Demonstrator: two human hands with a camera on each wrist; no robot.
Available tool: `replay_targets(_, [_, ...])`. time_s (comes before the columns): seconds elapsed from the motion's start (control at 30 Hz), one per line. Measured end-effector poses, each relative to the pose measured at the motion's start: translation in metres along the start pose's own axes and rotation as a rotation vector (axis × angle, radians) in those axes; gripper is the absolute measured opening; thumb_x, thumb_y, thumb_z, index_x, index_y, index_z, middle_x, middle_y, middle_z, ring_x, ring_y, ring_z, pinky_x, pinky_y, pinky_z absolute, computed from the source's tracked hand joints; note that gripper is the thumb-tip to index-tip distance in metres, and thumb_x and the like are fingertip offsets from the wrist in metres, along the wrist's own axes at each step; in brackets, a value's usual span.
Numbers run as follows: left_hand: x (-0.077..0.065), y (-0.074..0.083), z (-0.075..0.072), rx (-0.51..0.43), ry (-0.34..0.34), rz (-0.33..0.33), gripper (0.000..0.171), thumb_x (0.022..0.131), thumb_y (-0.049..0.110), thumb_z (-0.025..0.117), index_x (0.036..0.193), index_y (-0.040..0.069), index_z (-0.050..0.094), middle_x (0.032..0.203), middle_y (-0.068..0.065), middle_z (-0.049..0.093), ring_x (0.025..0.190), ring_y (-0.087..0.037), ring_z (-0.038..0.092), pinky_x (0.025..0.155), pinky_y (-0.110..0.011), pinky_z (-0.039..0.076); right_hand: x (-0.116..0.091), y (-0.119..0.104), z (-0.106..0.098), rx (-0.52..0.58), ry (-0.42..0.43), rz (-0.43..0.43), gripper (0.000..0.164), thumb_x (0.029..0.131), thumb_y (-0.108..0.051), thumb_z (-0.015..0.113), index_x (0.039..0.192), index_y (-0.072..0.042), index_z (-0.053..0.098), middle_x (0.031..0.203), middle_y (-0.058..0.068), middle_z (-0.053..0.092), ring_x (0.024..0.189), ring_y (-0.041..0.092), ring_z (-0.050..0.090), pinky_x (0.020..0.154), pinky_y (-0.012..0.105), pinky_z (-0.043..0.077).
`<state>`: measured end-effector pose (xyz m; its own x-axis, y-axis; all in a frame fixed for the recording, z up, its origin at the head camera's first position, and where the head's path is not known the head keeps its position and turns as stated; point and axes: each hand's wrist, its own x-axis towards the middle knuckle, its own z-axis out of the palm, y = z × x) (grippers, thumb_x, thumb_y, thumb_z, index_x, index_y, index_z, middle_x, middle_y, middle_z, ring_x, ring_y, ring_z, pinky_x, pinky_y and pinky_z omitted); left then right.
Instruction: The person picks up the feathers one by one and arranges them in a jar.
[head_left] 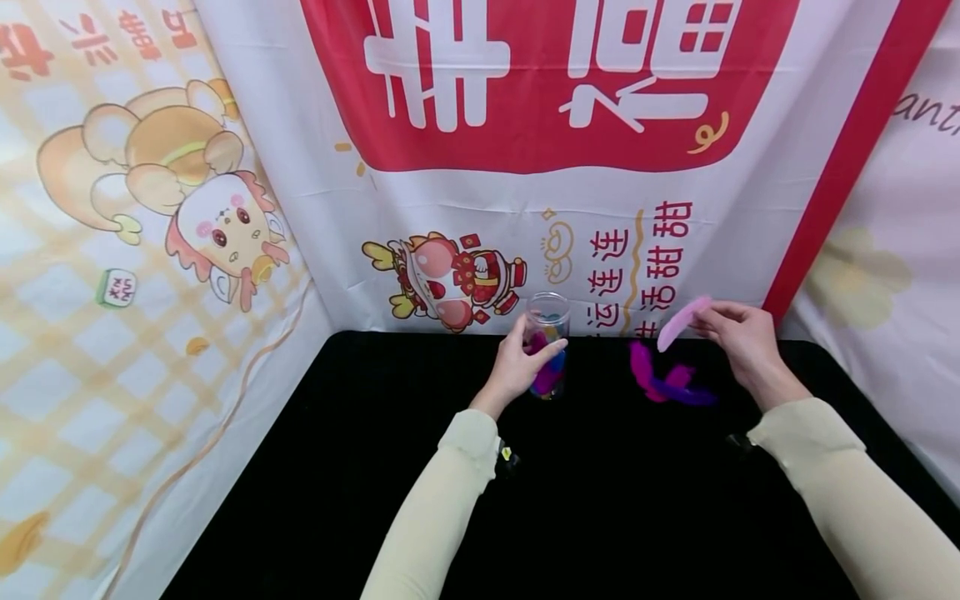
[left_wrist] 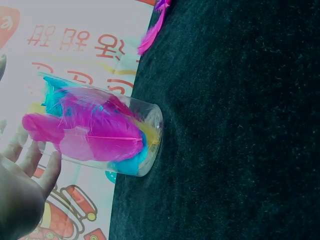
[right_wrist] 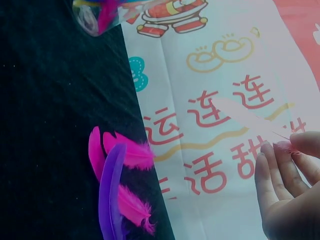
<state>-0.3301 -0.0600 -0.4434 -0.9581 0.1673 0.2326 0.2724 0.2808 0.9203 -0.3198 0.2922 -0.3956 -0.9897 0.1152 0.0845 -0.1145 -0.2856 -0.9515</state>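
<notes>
A clear cylindrical cup stands upright on the black table, and my left hand grips it round its side. Pink, blue and yellow feathers fill the cup, seen through its wall in the left wrist view. My right hand pinches a pale pink feather by its quill between thumb and fingertips, raised above the table to the right of the cup. Below it lies a small pile of magenta feathers with a purple feather across them; the right wrist view shows this purple feather on top.
The black-covered table meets a white and red printed cloth hanging behind it. Another printed cloth hangs along the left side. Dark wrist-worn gear shows by the left cuff.
</notes>
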Motion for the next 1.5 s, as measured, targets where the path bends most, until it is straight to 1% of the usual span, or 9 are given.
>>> replay_targets(0.17, [0.000,-0.001,0.000,0.004,0.002,0.006,0.067,0.093,0.049,0.074,0.147,0.022,0.044,0.143,-0.016,0.057,0.131,-0.024,0.055,0.110,-0.045,0.045,-0.002,-0.001,0.005,-0.003,-0.013,0.013,0.006,0.094,-0.003,0.073,0.093,-0.004,0.079,0.082,0.002,0.077,0.075,0.012,0.075,0.073,0.024,0.060])
replay_targets(0.4, [0.000,-0.003,0.002,0.058,0.036,0.049,0.060,0.092,0.047,0.076,0.140,0.023,0.049,0.133,-0.003,0.065,0.126,-0.017,0.058,0.106,-0.040,0.048,-0.006,-0.004,0.015,0.009,-0.033,-0.009,0.006,0.094,-0.001,0.072,0.096,-0.001,0.078,0.084,0.003,0.077,0.077,0.013,0.075,0.075,0.026,0.060])
replay_targets(0.47, [0.000,-0.003,0.002,0.060,0.042,0.050,0.059,0.092,0.045,0.076,0.140,0.024,0.049,0.132,-0.001,0.065,0.126,-0.016,0.058,0.105,-0.040,0.049,-0.006,-0.005,0.017,0.007,-0.042,-0.017,0.006,0.094,-0.001,0.072,0.097,-0.001,0.078,0.084,0.003,0.077,0.078,0.013,0.075,0.076,0.026,0.060])
replay_targets(0.67, [0.000,-0.002,0.002,0.060,0.042,0.046,0.059,0.092,0.044,0.076,0.141,0.024,0.049,0.132,-0.002,0.066,0.126,-0.017,0.058,0.105,-0.041,0.049,-0.009,-0.008,0.025,0.029,-0.074,-0.026,0.007,0.094,-0.001,0.072,0.099,0.000,0.077,0.086,0.004,0.077,0.079,0.014,0.075,0.077,0.026,0.060])
replay_targets(0.87, [-0.001,-0.002,0.002,0.052,0.036,0.041,0.065,0.092,0.047,0.076,0.144,0.021,0.048,0.133,-0.001,0.064,0.126,-0.016,0.057,0.106,-0.039,0.048,-0.012,-0.010,0.034,0.065,-0.113,-0.027,0.009,0.094,-0.001,0.072,0.100,0.001,0.078,0.088,0.005,0.078,0.080,0.016,0.075,0.079,0.027,0.060])
replay_targets(0.97, [-0.002,-0.001,0.003,0.048,0.035,0.039,0.066,0.092,0.047,0.076,0.145,0.020,0.048,0.134,-0.001,0.064,0.127,-0.015,0.057,0.106,-0.038,0.048,-0.012,-0.010,0.039,0.071,-0.112,-0.027,0.009,0.093,-0.001,0.073,0.100,0.002,0.077,0.089,0.005,0.077,0.080,0.016,0.075,0.078,0.027,0.060])
replay_targets(1.2, [-0.002,-0.001,0.002,0.038,0.029,0.038,0.069,0.092,0.047,0.076,0.147,0.018,0.046,0.137,-0.003,0.063,0.130,-0.017,0.056,0.107,-0.041,0.047,-0.015,-0.012,0.047,0.084,-0.124,-0.034,0.007,0.093,0.001,0.072,0.098,0.001,0.077,0.089,0.004,0.077,0.079,0.016,0.075,0.079,0.027,0.060])
replay_targets(1.4, [-0.001,-0.001,0.002,0.026,0.025,0.045,0.067,0.093,0.041,0.076,0.148,0.018,0.046,0.139,-0.008,0.062,0.130,-0.019,0.056,0.108,-0.044,0.047,-0.019,-0.015,0.055,0.072,-0.131,-0.032,0.007,0.094,0.000,0.072,0.098,0.000,0.077,0.090,0.003,0.077,0.080,0.016,0.075,0.080,0.026,0.060])
replay_targets(1.5, [-0.001,-0.002,0.002,0.023,0.024,0.049,0.067,0.093,0.042,0.076,0.147,0.018,0.046,0.139,-0.009,0.062,0.129,-0.020,0.056,0.107,-0.045,0.047,-0.019,-0.015,0.060,0.073,-0.135,-0.037,0.007,0.094,0.001,0.072,0.098,0.000,0.077,0.090,0.003,0.077,0.079,0.016,0.075,0.080,0.026,0.060])
